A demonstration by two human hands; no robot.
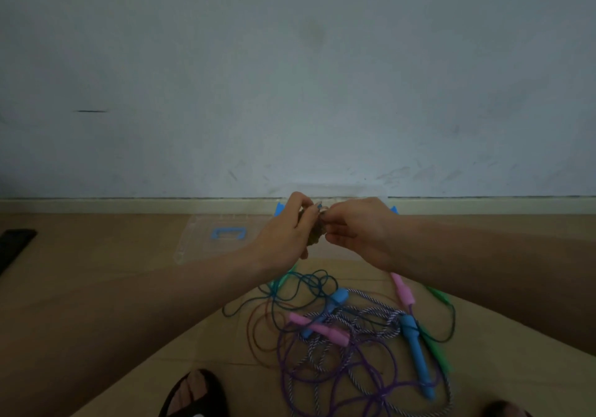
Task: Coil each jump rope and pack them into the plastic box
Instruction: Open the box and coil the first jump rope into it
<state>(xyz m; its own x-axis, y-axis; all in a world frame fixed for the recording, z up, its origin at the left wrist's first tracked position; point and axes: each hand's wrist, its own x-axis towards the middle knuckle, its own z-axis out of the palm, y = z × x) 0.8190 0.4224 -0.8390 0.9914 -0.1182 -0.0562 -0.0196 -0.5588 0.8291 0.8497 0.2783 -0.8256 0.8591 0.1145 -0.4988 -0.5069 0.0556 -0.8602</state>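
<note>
My left hand [285, 232] and my right hand [358, 228] meet in mid-air, both closed on a small brownish coiled bundle [314, 234] held between them. Behind the hands stands a clear plastic box [338, 190] with blue latches, mostly hidden. Its clear lid [206, 239] with a blue handle lies flat to the left. On the floor below is a tangle of jump ropes [348, 329]: blue handles [416, 352], pink handles [403, 289], green handles [440, 352], and teal, red, purple and striped cords.
A wall [290, 78] with a pale skirting board runs across the back. A dark flat object [14, 245] lies at the far left. My foot in a black sandal [193, 394] shows at the bottom edge, near the ropes.
</note>
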